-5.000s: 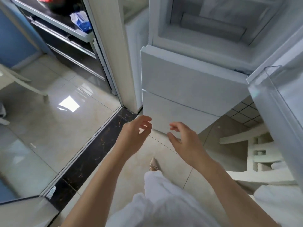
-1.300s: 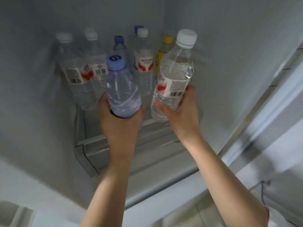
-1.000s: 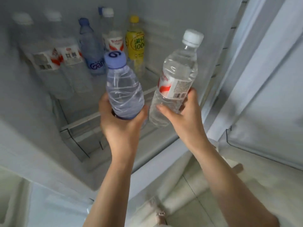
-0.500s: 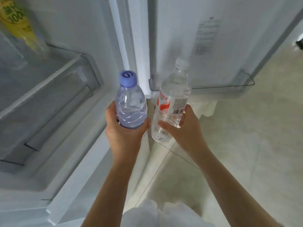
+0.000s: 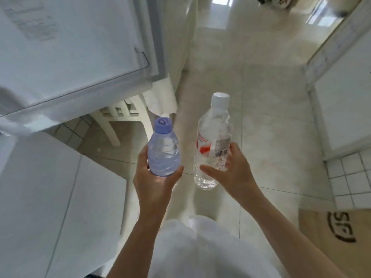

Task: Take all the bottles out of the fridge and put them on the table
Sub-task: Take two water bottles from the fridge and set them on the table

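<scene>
My left hand (image 5: 154, 179) grips the base of a short bluish bottle (image 5: 163, 151) with a purple cap, held upright. My right hand (image 5: 230, 173) grips a taller clear bottle (image 5: 212, 141) with a white cap and a red-and-white label, also upright. Both bottles are held side by side above the tiled floor, away from the fridge. The open fridge door (image 5: 66, 49) fills the upper left; the fridge's lower front (image 5: 50, 197) is at the left. The fridge's inside and the table are out of view.
A white chair (image 5: 118, 115) stands behind the fridge door, with white cloth (image 5: 160, 97) hanging beside it. A cardboard box (image 5: 337, 233) sits at the lower right. White cabinets (image 5: 345, 93) line the right. A pale tiled corridor (image 5: 251, 67) runs ahead.
I have turned away from the fridge with both bottles; the shelves and remaining bottles have left the view, and the corridor floor now lies ahead. Both grips are unchanged.
</scene>
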The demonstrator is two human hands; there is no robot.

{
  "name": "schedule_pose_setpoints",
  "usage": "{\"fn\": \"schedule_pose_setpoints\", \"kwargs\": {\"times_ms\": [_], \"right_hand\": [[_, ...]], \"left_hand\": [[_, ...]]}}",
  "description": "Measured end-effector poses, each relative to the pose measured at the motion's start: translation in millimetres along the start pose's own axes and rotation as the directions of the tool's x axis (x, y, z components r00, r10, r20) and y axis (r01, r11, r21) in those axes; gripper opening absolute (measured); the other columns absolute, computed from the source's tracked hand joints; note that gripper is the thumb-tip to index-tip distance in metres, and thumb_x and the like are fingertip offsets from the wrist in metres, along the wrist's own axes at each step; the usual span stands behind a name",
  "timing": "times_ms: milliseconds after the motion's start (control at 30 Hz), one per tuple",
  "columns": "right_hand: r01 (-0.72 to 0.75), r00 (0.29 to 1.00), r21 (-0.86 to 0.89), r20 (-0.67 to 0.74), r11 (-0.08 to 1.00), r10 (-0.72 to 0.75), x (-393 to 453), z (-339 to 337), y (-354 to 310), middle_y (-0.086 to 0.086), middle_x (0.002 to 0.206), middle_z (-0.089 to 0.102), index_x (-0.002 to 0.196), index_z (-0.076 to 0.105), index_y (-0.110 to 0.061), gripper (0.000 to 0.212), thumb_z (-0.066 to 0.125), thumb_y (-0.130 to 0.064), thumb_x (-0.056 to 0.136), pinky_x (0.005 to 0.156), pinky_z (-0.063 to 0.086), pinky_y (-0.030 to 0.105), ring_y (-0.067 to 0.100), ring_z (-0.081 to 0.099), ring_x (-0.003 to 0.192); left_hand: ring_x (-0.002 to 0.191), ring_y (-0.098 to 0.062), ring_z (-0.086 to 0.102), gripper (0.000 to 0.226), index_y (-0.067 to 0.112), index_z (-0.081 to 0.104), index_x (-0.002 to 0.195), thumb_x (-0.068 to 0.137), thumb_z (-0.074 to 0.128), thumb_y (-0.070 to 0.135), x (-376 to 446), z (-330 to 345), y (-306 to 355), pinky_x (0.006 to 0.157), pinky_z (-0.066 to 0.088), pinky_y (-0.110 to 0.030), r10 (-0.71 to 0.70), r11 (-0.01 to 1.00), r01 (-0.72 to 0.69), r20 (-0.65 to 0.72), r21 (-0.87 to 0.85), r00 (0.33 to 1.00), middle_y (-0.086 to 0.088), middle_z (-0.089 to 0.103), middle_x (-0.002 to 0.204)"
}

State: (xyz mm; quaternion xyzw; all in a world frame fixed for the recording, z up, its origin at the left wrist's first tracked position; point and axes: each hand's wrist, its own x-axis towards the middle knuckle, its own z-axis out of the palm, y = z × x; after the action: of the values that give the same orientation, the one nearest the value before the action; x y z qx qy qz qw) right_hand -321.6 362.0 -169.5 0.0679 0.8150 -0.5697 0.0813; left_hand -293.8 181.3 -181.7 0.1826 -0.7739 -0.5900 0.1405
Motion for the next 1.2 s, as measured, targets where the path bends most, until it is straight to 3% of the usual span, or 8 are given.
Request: {"fn": "schedule_pose_setpoints", "kwargs": {"times_ms": [167, 333, 600, 800, 900, 1200], "right_hand": [[-0.080, 0.993, 0.002, -0.090, 0.997, 0.080, 21, -74, 34, -0.005, 0.107, 0.067, 0.115, 0.050, -0.020, 0.066, 0.088, -0.027, 0.062, 0.088, 0.055, 0.040, 0.013, 0.066, 0.098], [-0.137, 0.982, 0.034, -0.130, 0.990, 0.140, 59, -118, 52, -0.005, 0.107, 0.067, 0.115, 0.049, -0.020, 0.062, 0.087, -0.023, 0.066, 0.089, 0.054, 0.041, 0.015, 0.066, 0.098], [-0.187, 0.971, 0.081, -0.134, 0.979, 0.196, 158, -148, 60, -0.005, 0.105, 0.068, 0.111, 0.048, -0.021, 0.059, 0.086, -0.022, 0.066, 0.088, 0.054, 0.044, 0.017, 0.067, 0.096], [-0.168, 0.978, 0.012, -0.122, 0.986, 0.169, 270, -156, 39, -0.023, 0.093, 0.063, 0.107, 0.042, -0.031, 0.059, 0.085, -0.026, 0.067, 0.066, 0.045, 0.011, -0.009, 0.062, 0.083], [-0.158, 0.982, -0.002, -0.107, 0.987, 0.157, 327, -159, 27, -0.025, 0.089, 0.062, 0.107, 0.041, -0.033, 0.059, 0.084, -0.023, 0.068, 0.059, 0.044, 0.002, -0.018, 0.059, 0.077], [-0.165, 0.986, 0.021, -0.015, 0.986, 0.165, 453, -167, 10, -0.016, 0.098, 0.067, 0.115, 0.047, -0.025, 0.061, 0.085, -0.022, 0.067, 0.077, 0.053, 0.025, 0.002, 0.066, 0.090]], "left_hand": [[0.104, -0.022, 0.066, 0.080, 0.021, 0.051, 0.134, 0.065, 0.090, 0.025, -6, 89, 13, 0.093, 0.055, -0.044, -0.011, 0.998, 0.002, 0.134, 0.061, 0.991, -0.002, 0.067, 0.119], [0.092, -0.014, 0.067, 0.075, 0.027, 0.057, 0.123, 0.058, 0.093, 0.021, 13, 148, 23, 0.083, 0.056, -0.036, -0.055, 0.997, 0.045, 0.162, 0.065, 0.985, 0.009, 0.070, 0.104], [0.094, -0.022, 0.066, 0.072, 0.019, 0.056, 0.121, 0.059, 0.092, 0.019, 92, 219, 26, 0.086, 0.055, -0.045, -0.039, 0.994, 0.023, 0.156, 0.103, 0.987, 0.002, 0.069, 0.104], [0.089, -0.014, 0.065, 0.069, 0.016, 0.057, 0.119, 0.060, 0.092, 0.018, 188, 273, 40, 0.079, 0.051, -0.020, 0.021, 0.986, -0.047, 0.160, 0.161, 0.987, 0.006, 0.067, 0.101], [0.086, -0.011, 0.064, 0.068, 0.015, 0.056, 0.117, 0.059, 0.092, 0.017, 237, 297, 48, 0.075, 0.048, -0.014, 0.022, 0.983, -0.047, 0.142, 0.179, 0.990, 0.009, 0.067, 0.097], [0.085, -0.011, 0.066, 0.067, 0.011, 0.056, 0.117, 0.060, 0.092, 0.015, 336, 356, 59, 0.077, 0.053, -0.025, -0.035, 0.983, 0.022, 0.067, 0.181, 0.997, 0.005, 0.068, 0.095]]}}
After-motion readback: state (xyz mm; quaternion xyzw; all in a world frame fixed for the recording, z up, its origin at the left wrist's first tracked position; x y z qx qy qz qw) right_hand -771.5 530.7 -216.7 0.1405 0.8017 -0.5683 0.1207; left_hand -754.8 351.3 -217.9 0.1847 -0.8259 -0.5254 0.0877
